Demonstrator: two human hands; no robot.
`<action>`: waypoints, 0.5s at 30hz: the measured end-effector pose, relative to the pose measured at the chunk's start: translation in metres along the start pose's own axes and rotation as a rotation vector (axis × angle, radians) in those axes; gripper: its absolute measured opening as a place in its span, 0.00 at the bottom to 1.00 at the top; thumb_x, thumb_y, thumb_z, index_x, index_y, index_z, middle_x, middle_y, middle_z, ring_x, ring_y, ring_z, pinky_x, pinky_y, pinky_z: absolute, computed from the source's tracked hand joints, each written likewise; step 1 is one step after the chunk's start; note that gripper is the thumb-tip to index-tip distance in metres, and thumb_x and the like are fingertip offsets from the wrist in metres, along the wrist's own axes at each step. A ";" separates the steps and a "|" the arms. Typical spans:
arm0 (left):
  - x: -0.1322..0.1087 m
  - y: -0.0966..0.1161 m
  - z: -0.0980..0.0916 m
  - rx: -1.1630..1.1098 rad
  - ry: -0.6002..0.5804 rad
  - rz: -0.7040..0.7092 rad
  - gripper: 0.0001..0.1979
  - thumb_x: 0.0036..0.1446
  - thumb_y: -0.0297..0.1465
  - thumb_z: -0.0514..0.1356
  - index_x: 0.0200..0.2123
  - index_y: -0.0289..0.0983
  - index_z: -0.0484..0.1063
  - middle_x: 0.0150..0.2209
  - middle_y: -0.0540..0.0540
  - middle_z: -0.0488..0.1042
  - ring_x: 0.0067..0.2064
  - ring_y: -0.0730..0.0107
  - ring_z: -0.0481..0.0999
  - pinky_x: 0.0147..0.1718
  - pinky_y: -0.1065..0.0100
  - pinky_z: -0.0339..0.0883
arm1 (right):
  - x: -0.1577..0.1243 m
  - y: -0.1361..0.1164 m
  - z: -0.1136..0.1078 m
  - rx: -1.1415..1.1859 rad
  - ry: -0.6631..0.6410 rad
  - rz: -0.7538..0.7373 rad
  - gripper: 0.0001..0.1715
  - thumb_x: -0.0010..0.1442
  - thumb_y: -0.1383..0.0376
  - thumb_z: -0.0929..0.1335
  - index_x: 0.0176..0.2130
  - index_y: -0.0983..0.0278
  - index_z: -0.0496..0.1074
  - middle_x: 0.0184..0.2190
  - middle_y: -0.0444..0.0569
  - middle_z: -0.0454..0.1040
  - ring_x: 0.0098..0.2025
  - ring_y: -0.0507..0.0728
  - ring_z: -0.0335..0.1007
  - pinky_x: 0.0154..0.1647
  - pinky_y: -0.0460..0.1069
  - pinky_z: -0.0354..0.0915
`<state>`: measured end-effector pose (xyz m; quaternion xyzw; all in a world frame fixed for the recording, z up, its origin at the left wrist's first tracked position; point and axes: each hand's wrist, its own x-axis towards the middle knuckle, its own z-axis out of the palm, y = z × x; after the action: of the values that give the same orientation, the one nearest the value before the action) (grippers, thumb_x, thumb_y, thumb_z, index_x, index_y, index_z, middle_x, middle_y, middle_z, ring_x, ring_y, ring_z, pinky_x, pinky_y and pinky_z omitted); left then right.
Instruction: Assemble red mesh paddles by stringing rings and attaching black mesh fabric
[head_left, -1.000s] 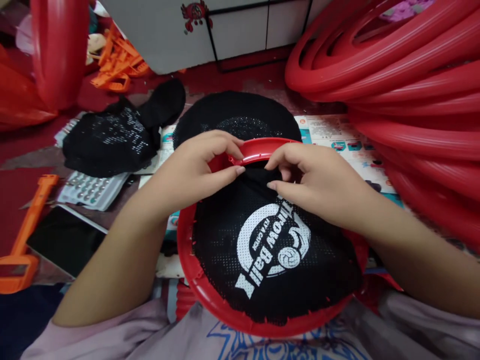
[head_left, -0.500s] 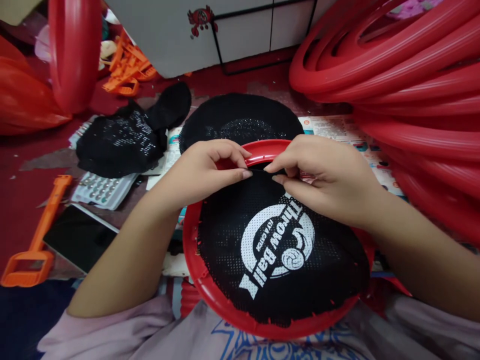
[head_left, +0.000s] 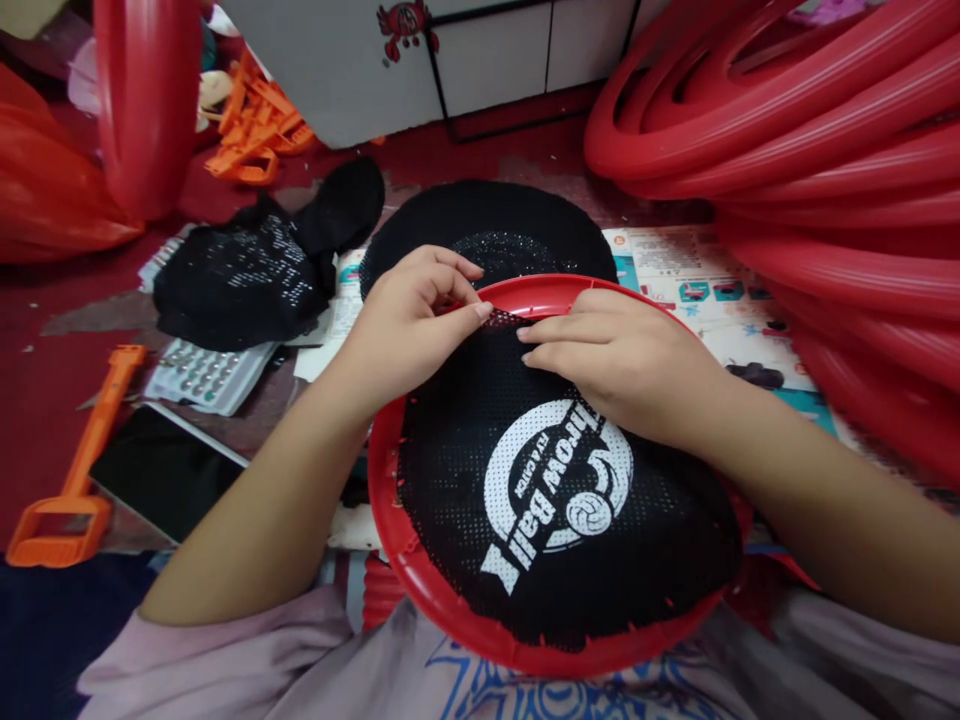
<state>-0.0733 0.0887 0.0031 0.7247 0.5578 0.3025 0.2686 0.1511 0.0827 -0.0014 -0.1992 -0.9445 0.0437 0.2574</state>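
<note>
A red plastic ring (head_left: 420, 585) leans against my lap, with a black mesh net (head_left: 457, 470) printed "Throw Ball" stretched inside it. Along the lower and left rim, small red pegs poke through the net's edge. At the far side, my left hand (head_left: 420, 320) pinches the net's edge between thumb and forefinger beside the rim. Close to its right, my right hand (head_left: 630, 365) lies over the net near the same edge, fingers pointing left. Its thumb is mostly hidden. Behind the ring lies a pile of black nets (head_left: 487, 215).
Many red rings (head_left: 825, 150) are stacked at the right. On the left are a crumpled black net (head_left: 232, 280), a calculator (head_left: 206, 375), a dark phone or tablet (head_left: 165, 470) and an orange handle (head_left: 75, 470). Orange parts (head_left: 262, 125) lie farther back near a white cabinet (head_left: 337, 70).
Both hands have shifted slightly at the far rim. The right fingers have straightened and moved flatter over the net, the net edge now lifted closer to the rim.
</note>
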 end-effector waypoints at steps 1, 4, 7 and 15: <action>0.000 0.000 0.000 0.013 0.009 0.004 0.06 0.54 0.30 0.62 0.25 0.37 0.70 0.45 0.43 0.74 0.44 0.62 0.75 0.44 0.57 0.72 | 0.000 0.000 0.000 -0.006 -0.006 0.000 0.20 0.64 0.75 0.58 0.35 0.66 0.77 0.42 0.51 0.80 0.36 0.55 0.69 0.41 0.52 0.67; 0.000 0.000 0.001 0.041 0.029 0.018 0.07 0.54 0.30 0.62 0.25 0.38 0.70 0.43 0.44 0.74 0.44 0.62 0.75 0.47 0.55 0.71 | 0.000 0.001 0.001 -0.021 -0.028 0.006 0.20 0.63 0.76 0.59 0.36 0.66 0.78 0.43 0.50 0.80 0.36 0.55 0.68 0.41 0.52 0.66; 0.000 0.001 0.002 0.059 0.042 0.028 0.08 0.54 0.29 0.62 0.24 0.37 0.70 0.42 0.43 0.74 0.44 0.61 0.75 0.47 0.54 0.70 | 0.001 0.000 0.001 -0.035 -0.021 0.015 0.19 0.62 0.76 0.59 0.36 0.66 0.78 0.44 0.50 0.80 0.36 0.55 0.68 0.41 0.51 0.66; -0.001 0.003 0.004 0.153 0.036 0.047 0.08 0.53 0.30 0.62 0.23 0.36 0.70 0.39 0.43 0.74 0.43 0.62 0.74 0.47 0.56 0.70 | -0.001 0.002 0.001 0.033 -0.059 0.083 0.18 0.60 0.77 0.60 0.37 0.66 0.78 0.40 0.51 0.80 0.37 0.56 0.71 0.41 0.52 0.66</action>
<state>-0.0681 0.0873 0.0022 0.7505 0.5667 0.2784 0.1953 0.1520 0.0847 -0.0032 -0.2326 -0.9417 0.0759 0.2309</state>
